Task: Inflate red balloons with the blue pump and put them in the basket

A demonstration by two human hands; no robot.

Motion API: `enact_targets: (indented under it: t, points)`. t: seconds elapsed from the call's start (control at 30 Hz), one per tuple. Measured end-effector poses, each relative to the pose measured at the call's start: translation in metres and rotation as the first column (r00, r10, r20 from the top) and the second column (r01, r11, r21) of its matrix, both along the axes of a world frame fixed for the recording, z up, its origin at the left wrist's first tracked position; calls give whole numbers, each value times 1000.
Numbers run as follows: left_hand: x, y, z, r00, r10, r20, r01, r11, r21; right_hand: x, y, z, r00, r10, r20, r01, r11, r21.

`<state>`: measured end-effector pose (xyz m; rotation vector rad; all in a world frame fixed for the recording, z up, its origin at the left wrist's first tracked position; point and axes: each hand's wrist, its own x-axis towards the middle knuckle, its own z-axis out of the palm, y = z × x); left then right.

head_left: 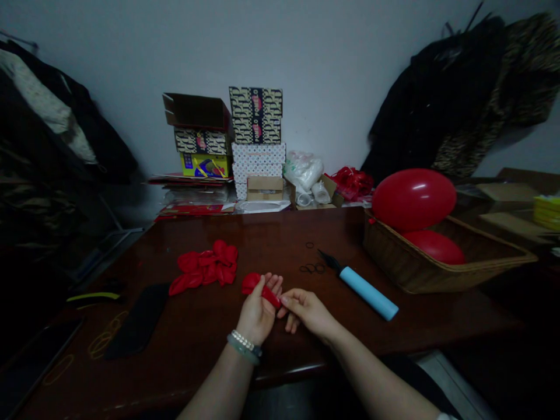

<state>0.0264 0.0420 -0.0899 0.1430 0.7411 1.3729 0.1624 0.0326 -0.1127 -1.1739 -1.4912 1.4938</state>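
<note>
A limp red balloon lies across the palm of my left hand, with the thumb pressed over it. My right hand pinches the balloon's narrow end between thumb and fingertips. Left of my hands is a pile of flat red balloons on the dark wooden table. To the right lies a light blue hand pump with a black nozzle pointing up and left. Several small dark rubber bands rest near that nozzle.
A wicker basket at the right holds inflated red balloons. On the left are a dark phone-like slab, yellowish rubber bands and a yellow-edged dark object. Stacked boxes stand at the back by the wall.
</note>
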Motion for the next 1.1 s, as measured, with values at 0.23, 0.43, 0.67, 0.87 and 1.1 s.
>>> enact_targets:
  t: [0.23,0.43,0.67,0.87,1.1]
  points:
    - [-25,8,28,961,216,175,-203,975,-88,110,39,20,715,-524,463,382,847,369]
    - [-31,16,38,979,144,143,-140,990,-37,150,41,7,352,-511,784,340,851,401]
    - [-44,30,36,975,160,155,-168,985,44,140,42,-3,117,-486,866,273,854,443]
    - [-55,32,41,962,181,205,-207,972,111,126,37,10,169,-543,823,98,840,534]
    - [-63,35,38,942,256,217,-278,957,79,54,8,16,625,-549,555,-301,486,820]
